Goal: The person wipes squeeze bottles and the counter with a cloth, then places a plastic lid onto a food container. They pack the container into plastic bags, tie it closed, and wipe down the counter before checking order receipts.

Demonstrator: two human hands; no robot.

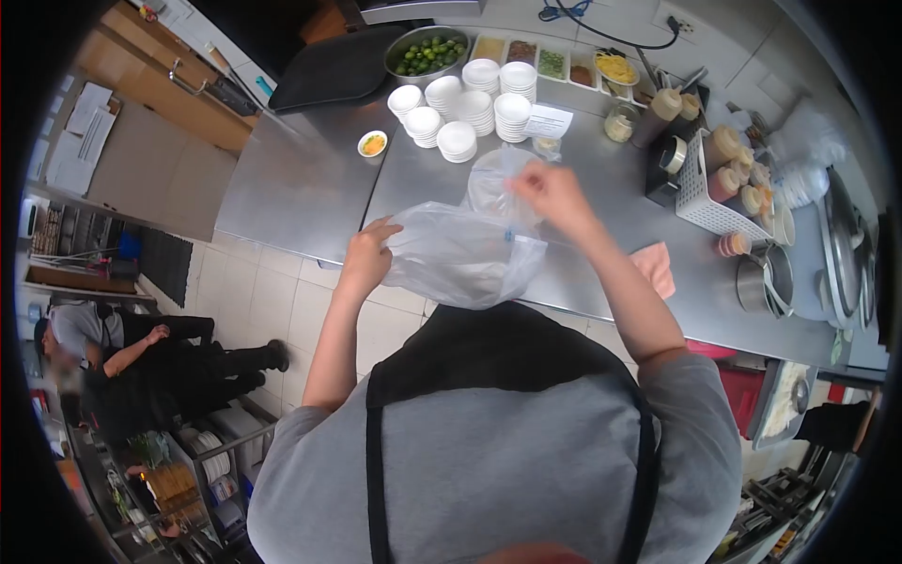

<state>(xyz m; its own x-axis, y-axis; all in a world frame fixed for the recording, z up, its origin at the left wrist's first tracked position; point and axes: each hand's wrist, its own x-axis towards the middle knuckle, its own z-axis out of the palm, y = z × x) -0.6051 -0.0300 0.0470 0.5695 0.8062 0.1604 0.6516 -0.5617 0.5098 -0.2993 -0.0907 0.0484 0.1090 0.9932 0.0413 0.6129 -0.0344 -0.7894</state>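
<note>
A large clear plastic bag (456, 258) spreads out at the steel table's front edge. My left hand (370, 252) grips its left end, with the fingers curled on the plastic. Above the bag's right part, my right hand (548, 193) is closed in a pinch beside a smaller clear bag (490, 186); motion blur hides what lies between its fingertips. Behind the bags stand several stacks of small white cups (458, 139). A single white cup (372, 144) with orange and green contents sits left of them.
Limes fill a metal bowl (427, 54) beside a black tray (329, 68). At right are a white basket (716, 193) of sauce bottles, a metal pot (763, 282) and a pink cloth (655, 268). Other people (150, 362) are at lower left, beyond the table.
</note>
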